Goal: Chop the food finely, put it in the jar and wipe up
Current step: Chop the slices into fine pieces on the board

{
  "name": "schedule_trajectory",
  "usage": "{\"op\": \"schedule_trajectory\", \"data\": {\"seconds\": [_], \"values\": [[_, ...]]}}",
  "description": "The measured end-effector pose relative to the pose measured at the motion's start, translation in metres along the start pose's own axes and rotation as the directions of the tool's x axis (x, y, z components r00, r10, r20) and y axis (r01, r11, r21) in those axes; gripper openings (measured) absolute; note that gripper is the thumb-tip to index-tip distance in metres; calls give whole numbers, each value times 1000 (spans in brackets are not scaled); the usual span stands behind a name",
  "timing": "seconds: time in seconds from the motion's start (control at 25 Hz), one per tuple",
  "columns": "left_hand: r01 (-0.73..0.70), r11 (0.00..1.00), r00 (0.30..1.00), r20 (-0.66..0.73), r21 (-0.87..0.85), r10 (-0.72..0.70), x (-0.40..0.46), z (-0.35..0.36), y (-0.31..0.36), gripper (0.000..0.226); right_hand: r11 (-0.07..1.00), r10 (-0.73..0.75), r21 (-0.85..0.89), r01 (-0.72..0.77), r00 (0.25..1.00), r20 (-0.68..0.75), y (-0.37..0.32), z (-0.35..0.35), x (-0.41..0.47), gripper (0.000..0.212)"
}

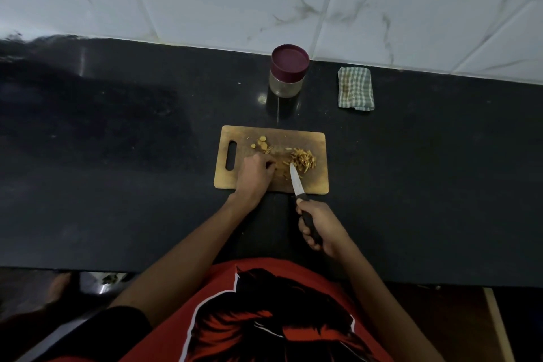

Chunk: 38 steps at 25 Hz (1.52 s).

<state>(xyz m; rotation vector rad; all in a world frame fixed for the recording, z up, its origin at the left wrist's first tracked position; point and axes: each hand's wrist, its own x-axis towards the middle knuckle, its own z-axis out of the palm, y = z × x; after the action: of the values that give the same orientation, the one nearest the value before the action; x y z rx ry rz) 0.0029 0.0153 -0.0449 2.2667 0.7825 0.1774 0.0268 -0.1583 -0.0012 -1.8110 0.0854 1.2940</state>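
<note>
Lying just right of the left hand (255, 171): chopped food (302, 159).

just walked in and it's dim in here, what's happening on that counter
A person is chopping yellowish food on a small wooden cutting board on a black counter. The right hand holds a black-handled knife, its tip by a pile of thin cut strips. The left hand rests on the board near some uncut chunks. Behind, a clear jar with a maroon lid stands closed beside a folded checked cloth.

Left hand (256, 172) covers food beneath fingers; jar (288, 73) contents unclear.
</note>
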Motion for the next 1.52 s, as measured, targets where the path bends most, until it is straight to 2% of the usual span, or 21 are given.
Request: {"op": "schedule_trajectory", "data": {"seconds": [0.08,0.2,0.32,0.48,0.76,1.04,1.52], "values": [[7,1000,1000,3,-2,-7,0,-1,1,13,981,-88,-181,76,994,-59,-1,7,7,27],[3,1000,1000,-3,-11,-3,-1,-3,1,13,905,-194,-395,156,979,-57,-9,20,17,29],[-3,1000,1000,19,-26,3,-2,-5,2,15,823,-249,-539,181,967,-54,-18,29,25,29],[-8,1000,1000,2,-24,8,-2,-9,4,17,748,-264,-646,151,961,-81,-21,31,35,29],[-85,996,995,46,4,85,0,-8,-3,18,696,-268,-707,122,958,-99,-21,32,40,26],[-66,995,995,77,74,60,5,-4,-5,17,667,-342,-729,156,933,-112,-22,34,41,24],[-112,989,991,79,101,104,6,-4,-3,19,658,-290,-747,91,947,-140,-17,40,40,27]]}}
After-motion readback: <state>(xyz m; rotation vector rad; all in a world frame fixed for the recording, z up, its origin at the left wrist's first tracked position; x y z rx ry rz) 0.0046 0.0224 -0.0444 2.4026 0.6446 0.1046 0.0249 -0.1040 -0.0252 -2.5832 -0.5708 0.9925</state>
